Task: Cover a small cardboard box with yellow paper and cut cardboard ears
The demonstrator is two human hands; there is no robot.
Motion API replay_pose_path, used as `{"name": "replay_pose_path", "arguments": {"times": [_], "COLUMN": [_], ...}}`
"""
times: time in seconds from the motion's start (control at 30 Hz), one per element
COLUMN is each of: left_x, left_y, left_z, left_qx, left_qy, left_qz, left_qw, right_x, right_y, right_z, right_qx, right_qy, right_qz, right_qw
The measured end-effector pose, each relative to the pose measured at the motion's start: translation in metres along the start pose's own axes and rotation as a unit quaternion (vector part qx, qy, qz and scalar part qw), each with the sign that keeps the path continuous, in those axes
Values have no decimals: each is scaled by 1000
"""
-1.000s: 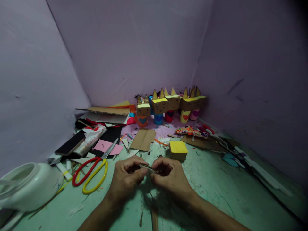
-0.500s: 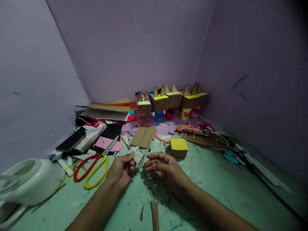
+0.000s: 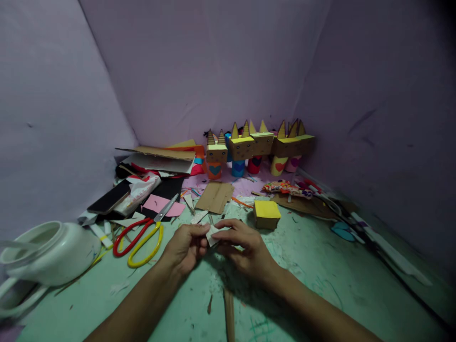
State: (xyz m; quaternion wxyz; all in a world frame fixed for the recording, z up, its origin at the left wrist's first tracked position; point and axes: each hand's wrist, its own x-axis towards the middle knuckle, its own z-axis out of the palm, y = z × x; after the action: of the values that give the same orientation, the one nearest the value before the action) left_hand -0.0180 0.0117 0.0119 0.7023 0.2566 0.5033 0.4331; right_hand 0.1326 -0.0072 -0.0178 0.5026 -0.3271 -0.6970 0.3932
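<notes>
My left hand (image 3: 188,247) pinches a small pale piece of cardboard (image 3: 211,236) between thumb and fingers, low over the green table. My right hand (image 3: 245,247) has come against the other side of the piece, its fingertips bent onto it and partly covering it. Just beyond the right hand stands a small cardboard box with a yellow top (image 3: 267,214). Scissors with one red and one yellow handle (image 3: 146,237) lie partly open left of my left hand. A flat brown cardboard piece (image 3: 214,197) lies farther back.
Several cardboard-headed figures with pointed ears (image 3: 244,147) line the back wall. A white teapot-like pot (image 3: 71,251) stands at the left. Cardboard sheets (image 3: 160,152) and pink paper (image 3: 158,204) are piled back left. A cardboard strip (image 3: 229,313) lies in front; a dark cable (image 3: 388,266) runs along the right.
My right hand has moved in from beside the cardboard piece and now touches it. The piece has turned a little in my left hand. The whole view has shifted slightly.
</notes>
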Motion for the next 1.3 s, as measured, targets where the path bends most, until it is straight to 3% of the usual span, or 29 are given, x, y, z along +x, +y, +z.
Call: {"name": "replay_pose_path", "arguments": {"times": [0.07, 0.13, 0.23, 0.3, 0.47, 0.57, 0.73, 0.9, 1.03, 1.13, 1.23, 1.3], "left_x": [0, 0, -2, -5, -9, -10, -12, -12, -15, -20, -22, -22], "left_y": [0, -1, -2, -4, -8, -8, -13, -20, -16, -10, -7, -6], "left_z": [0, 0, 0, 2, 5, 5, 6, 10, 8, 6, 4, 3], "left_qx": [24, 48, 92, 128, 199, 201, 219, 254, 266, 280, 290, 286], "left_qy": [9, 10, 8, 8, -15, -33, -52, 2, -4, -25, -39, -47], "left_qz": [2, 13, 34, 48, 107, 162, 196, 253, 264, 268, 273, 277], "left_qw": [1000, 999, 995, 991, 974, 966, 955, 934, 927, 921, 916, 916], "right_x": [0, 0, 1, 2, 3, 6, 11, 8, 3, 0, -1, -2], "right_y": [-1, -3, -3, -3, 0, 0, -3, -5, -4, 0, 6, 10], "right_z": [-1, -1, 1, 3, 2, -2, -5, 2, 1, -6, -14, -18], "right_qx": [1, 68, 208, 254, 250, 287, 385, 372, 331, 294, 194, 142], "right_qy": [3, 20, 48, 33, 10, 31, 136, 157, 135, 136, 137, 132], "right_qz": [9, 89, 266, 347, 407, 409, 341, 339, 320, 264, 211, 204], "right_qw": [1000, 994, 940, 902, 879, 866, 847, 850, 877, 908, 948, 960]}}
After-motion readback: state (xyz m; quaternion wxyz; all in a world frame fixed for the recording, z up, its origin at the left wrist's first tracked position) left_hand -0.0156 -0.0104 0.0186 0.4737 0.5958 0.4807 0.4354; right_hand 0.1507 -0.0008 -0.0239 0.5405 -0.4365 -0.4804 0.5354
